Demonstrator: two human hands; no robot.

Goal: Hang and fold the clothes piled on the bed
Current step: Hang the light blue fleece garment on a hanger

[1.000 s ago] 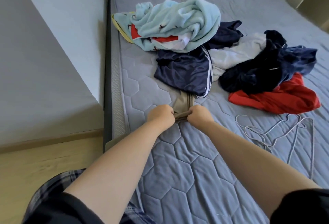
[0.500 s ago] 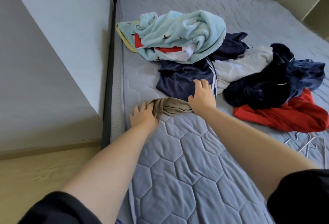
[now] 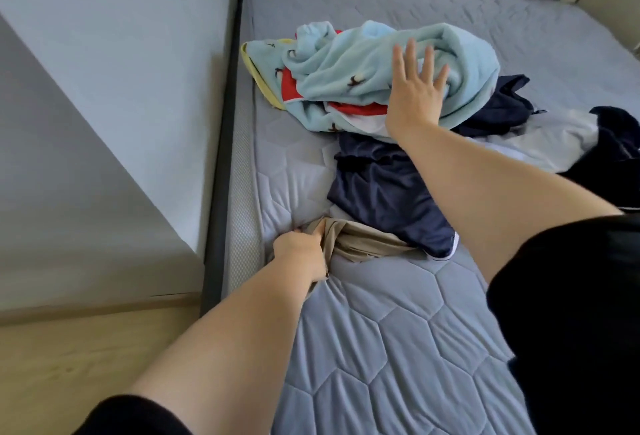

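Head: navy garment (image 3: 388, 199) over tan cloth (image 3: 360, 244)

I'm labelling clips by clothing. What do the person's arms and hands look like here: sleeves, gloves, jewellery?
Short black sleeves cover the upper arms, the left sleeve and the right sleeve; the forearms are bare. The left hand and right hand have no gloves, and no watch or bracelet shows. No ring shows on the right hand.
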